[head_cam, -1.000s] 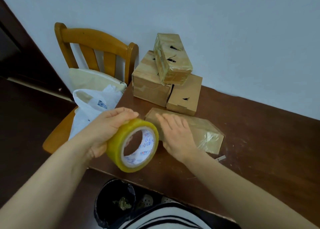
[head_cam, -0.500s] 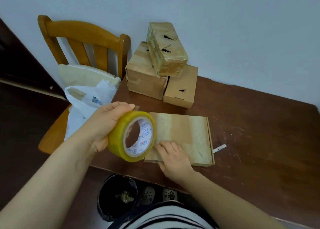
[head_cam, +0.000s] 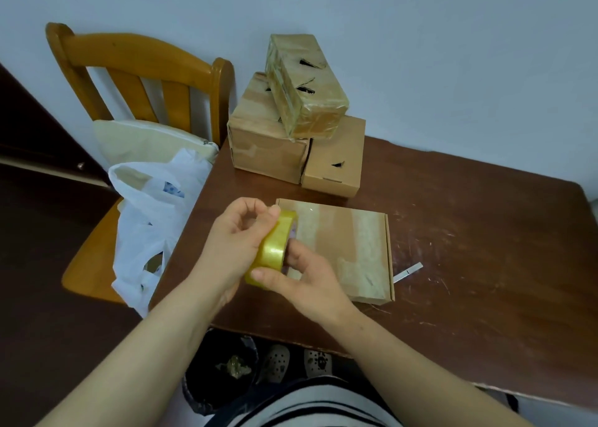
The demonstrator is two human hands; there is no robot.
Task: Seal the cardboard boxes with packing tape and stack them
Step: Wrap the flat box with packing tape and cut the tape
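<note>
Packing tape roll (head_cam: 273, 252) held edge-on btwn both hands: left hand (head_cam: 233, 248) grips its top w/ curled fingers, right hand (head_cam: 307, 281) clasps lower rim, thumb on outer face, fingers prob. in core. Flat cardboard box (head_cam: 352, 242) lies on counter (head_cam: 485, 248) just behind.

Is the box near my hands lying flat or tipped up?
Lying flat: the box rests broad face up on the table.
</note>
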